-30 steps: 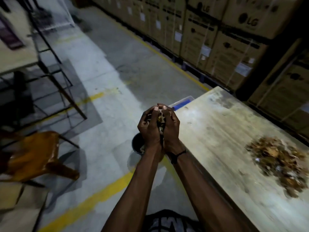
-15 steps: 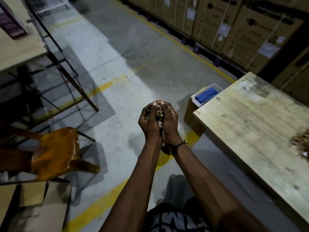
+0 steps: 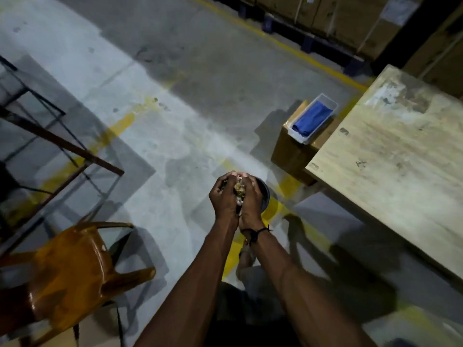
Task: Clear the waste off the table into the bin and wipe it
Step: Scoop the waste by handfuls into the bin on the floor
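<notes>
Hands meet in front of the person, pressed side by side with fingers curled inward: the left hand (image 3: 223, 196) and the right hand (image 3: 251, 199) together cup a small clump of dry, brownish-yellow waste scraps (image 3: 239, 191), which shows in the narrow gap between the palms. Both grips are closed around that clump, fingertips touching at the top. A thin black cord bracelet (image 3: 256, 232) circles the right wrist. Taking the pale, scuffed wooden counter (image 3: 390, 156) as the landmark, the cupped hands are well off its near-left corner, out over the grey concrete floor (image 3: 175, 101). Just behind the right hand, between the hands and the counter's corner, a dark round bin (image 3: 264, 196) shows only as a curved sliver of rim and wall; the hands hide most of it. Beside the counter's left edge stands a brown cardboard box (image 3: 290, 149), and on top of it rests a white rectangular tray (image 3: 298, 137) with a folded blue cloth (image 3: 312, 118) lying inside. Worn yellow painted lines (image 3: 120, 126) cross the floor to the left of the counter. Far to the left of it sits an orange plastic chair (image 3: 72, 261), with a dark metal frame (image 3: 62, 144) beyond. Behind the counter, stacked brown cartons (image 3: 350, 18) line the wall.
</notes>
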